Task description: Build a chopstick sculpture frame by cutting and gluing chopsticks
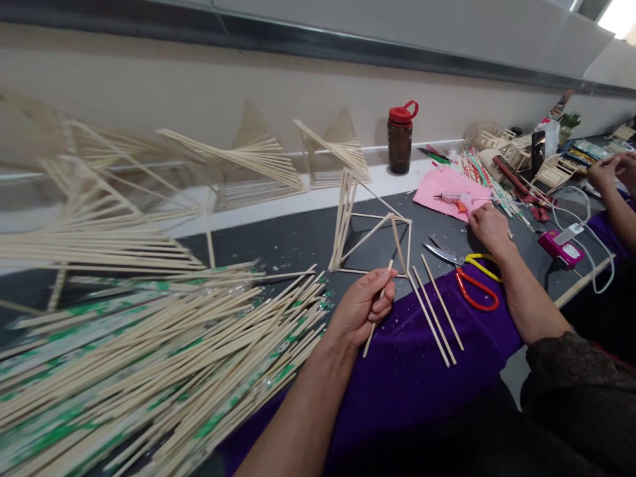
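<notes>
Between the thumb and fingers of my left hand (366, 303) is a thin wooden stick (368, 341), pointing up at a slant. Just beyond it on the dark table stands a small frame of joined wooden sticks (342, 225). My right hand (491, 230) is closed around the handle end of a pink hot glue gun (460, 201), which rests on a pink sheet (431, 187); its fingers are partly hidden. Loose sticks (437, 311) lie side by side on a purple cloth (397, 377). Near my right wrist are scissors (477, 288) with red and yellow handles.
A big pile of sticks (199, 358) and green-printed wrappers covers the left. Fan-shaped stick models (258, 162) stand along the wall. A red-lidded bottle (400, 139) stands behind. Rightward are a magenta power box (561, 248), a white cable (609, 265) and another person's hand (603, 173).
</notes>
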`<act>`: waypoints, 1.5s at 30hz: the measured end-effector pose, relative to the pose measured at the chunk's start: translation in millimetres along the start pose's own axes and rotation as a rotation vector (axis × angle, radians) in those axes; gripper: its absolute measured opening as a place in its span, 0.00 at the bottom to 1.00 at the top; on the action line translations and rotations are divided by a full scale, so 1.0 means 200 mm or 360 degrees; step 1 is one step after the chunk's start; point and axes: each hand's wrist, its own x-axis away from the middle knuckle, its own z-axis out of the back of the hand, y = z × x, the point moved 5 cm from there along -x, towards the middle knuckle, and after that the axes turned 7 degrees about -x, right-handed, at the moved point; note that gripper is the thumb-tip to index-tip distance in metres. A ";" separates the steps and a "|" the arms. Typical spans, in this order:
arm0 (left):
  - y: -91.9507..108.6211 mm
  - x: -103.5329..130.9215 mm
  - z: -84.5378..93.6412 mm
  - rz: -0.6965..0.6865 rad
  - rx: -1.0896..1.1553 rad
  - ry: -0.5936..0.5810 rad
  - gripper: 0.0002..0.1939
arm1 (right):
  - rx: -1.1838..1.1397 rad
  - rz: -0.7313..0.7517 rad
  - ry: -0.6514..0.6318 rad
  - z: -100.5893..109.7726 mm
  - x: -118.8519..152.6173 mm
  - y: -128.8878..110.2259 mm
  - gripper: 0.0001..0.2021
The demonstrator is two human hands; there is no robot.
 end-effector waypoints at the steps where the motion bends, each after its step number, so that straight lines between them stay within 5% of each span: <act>1: 0.00 0.00 0.00 -0.0005 0.0002 -0.0003 0.17 | -0.0007 -0.0001 0.0006 0.00 0.00 0.00 0.20; 19: 0.00 0.00 -0.01 -0.0053 -0.0015 -0.0004 0.18 | -0.0029 -0.0009 0.0009 -0.04 -0.01 0.00 0.24; 25: 0.00 0.00 0.00 -0.0025 -0.0029 0.0008 0.17 | -0.0157 -0.0330 -0.0044 -0.03 -0.05 0.05 0.22; 31: -0.01 0.00 0.00 -0.0037 -0.0036 0.0008 0.20 | -0.0302 -0.0409 -0.0231 -0.07 -0.16 0.09 0.19; 37: -0.01 0.00 0.00 -0.0032 -0.0042 -0.0006 0.20 | -0.0979 -0.0668 -0.0188 -0.07 -0.19 0.20 0.10; 45: 0.00 0.00 -0.01 -0.0044 -0.0051 0.0006 0.20 | -0.1538 -0.0610 0.0062 -0.01 -0.15 0.16 0.10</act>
